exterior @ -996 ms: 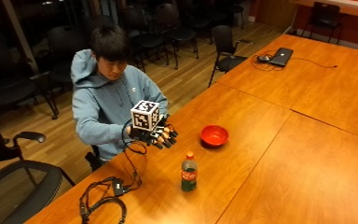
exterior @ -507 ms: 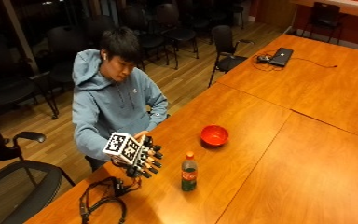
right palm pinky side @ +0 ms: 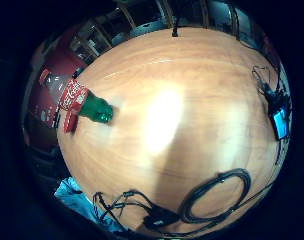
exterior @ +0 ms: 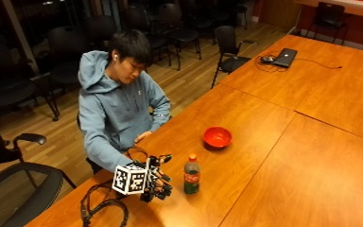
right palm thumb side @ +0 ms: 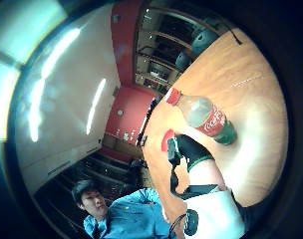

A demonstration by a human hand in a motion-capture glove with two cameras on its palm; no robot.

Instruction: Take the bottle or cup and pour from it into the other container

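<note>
Nothing of the pour is done yet, as far as I can judge. From the outside view, I sit at the near edge of a long orange-brown wooden table (exterior: 276, 142), and my black-gloved right hand (exterior: 156, 182) hovers low over the wood at the lower left of the frame. Just to its right, near but not touching, stands the clear plastic soda bottle with a red label, red cap and green base (exterior: 191, 175), upright and capped. Further up and right, apart from the bottle, sits the small round red bowl (exterior: 217, 137). My bare left hand (exterior: 142, 137) rests at the table edge near my body. I cannot tell from here whether my gloved fingers are spread or curled.

From the little-finger-side palm view, the bottle (right palm pinky side: 74, 100) stands at the upper left of the frame with bare tabletop filling the middle, so my palm is not yet against it. A black coiled cable (right palm pinky side: 217, 197) lies on the wood at the lower right.

From the thumb-side palm view, one black gloved finger (right palm thumb side: 191, 149) reaches toward the bottle (right palm thumb side: 206, 117) in the centre right, with a gap between them; a sliver of the red bowl (right palm thumb side: 166, 140) shows beside it.

Still to come, in my judgement: gripping the bottle, lifting it, carrying it to the bowl and tipping it.
</note>
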